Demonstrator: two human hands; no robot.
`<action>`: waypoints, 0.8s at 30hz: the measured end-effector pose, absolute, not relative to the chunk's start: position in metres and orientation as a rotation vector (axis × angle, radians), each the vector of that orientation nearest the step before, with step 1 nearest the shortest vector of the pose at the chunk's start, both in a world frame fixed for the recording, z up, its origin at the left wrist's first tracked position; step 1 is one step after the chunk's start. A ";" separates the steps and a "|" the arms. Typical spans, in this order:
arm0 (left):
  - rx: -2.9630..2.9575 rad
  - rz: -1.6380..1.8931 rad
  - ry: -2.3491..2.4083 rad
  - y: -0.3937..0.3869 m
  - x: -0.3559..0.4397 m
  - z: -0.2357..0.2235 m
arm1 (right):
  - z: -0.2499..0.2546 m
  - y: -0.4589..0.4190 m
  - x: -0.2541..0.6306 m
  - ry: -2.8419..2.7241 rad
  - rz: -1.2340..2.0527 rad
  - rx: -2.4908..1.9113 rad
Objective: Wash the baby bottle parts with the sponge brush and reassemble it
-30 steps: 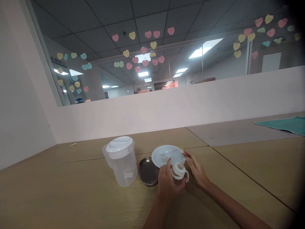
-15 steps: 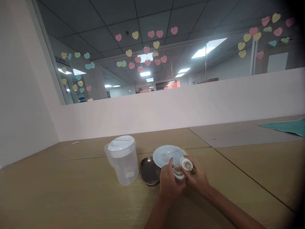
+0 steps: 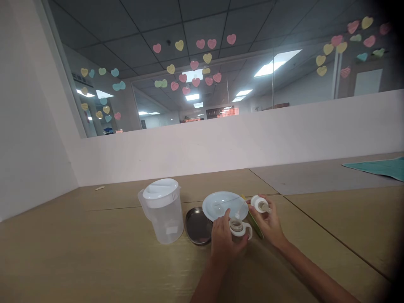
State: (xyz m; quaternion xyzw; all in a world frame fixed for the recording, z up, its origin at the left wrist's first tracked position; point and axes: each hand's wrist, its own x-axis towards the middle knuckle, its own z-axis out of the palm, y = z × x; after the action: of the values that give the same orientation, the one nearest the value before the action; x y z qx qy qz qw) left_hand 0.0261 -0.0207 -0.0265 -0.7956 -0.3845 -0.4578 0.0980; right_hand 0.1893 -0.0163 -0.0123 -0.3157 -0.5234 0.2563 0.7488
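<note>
My left hand (image 3: 224,240) is closed around a small bottle (image 3: 236,226) with a white collar and a white loop handle on its right side. Its round mouth is open and faces up towards me. To the right, raised off the table, my right hand (image 3: 268,221) grips a white bottle cap (image 3: 259,204) with a translucent piece sticking out of it. Cap and bottle are apart. Just behind both hands lies a pale blue bowl (image 3: 211,205) with clear, thin items in it that I cannot make out. A long yellow-green item (image 3: 256,225) lies between my hands.
A clear pitcher (image 3: 167,225) with a white lid (image 3: 160,189) stands on the left. Beside it lies a dark metal tray (image 3: 198,229), partly under the bowl. A teal cloth (image 3: 381,168) is at the far right. A low white wall (image 3: 189,149) with a window borders the table.
My right hand has moved right and slightly up with the cap, away from the bottle. The bottle's handle and more of the yellow-green item now show. My left hand stays in place.
</note>
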 end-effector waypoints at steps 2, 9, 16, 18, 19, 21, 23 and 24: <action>-2.343 -1.348 -1.129 -0.020 0.026 -0.026 | -0.015 -0.016 0.192 -1.159 0.554 -0.673; -2.346 -1.335 -1.116 -0.019 0.026 -0.027 | -0.014 -0.009 0.198 -1.163 0.498 -0.674; -2.363 -1.341 -1.132 -0.021 0.027 -0.027 | -0.016 -0.004 0.195 -1.148 0.593 -0.693; -2.356 -1.335 -1.132 -0.021 0.027 -0.027 | -0.019 -0.001 0.194 -1.194 0.602 -0.713; -2.352 -1.333 -1.130 -0.020 0.027 -0.027 | -0.021 0.001 0.194 -1.222 0.597 -0.729; -2.348 -1.329 -1.122 -0.019 0.026 -0.027 | -0.026 0.004 0.194 -1.285 0.566 -0.786; -2.354 -1.324 -1.111 -0.018 0.026 -0.028 | -0.029 0.006 0.194 -1.348 0.532 -0.857; -2.359 -1.321 -1.107 -0.018 0.026 -0.028 | -0.030 0.006 0.194 -1.374 0.524 -0.885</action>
State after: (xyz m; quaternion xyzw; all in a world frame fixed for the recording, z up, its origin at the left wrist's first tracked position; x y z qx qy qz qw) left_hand 0.0258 -0.0179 -0.0279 -0.8026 -0.3766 -0.4494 0.1098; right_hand 0.1943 0.0063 -0.0297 -0.3900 -0.6057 0.2309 0.6540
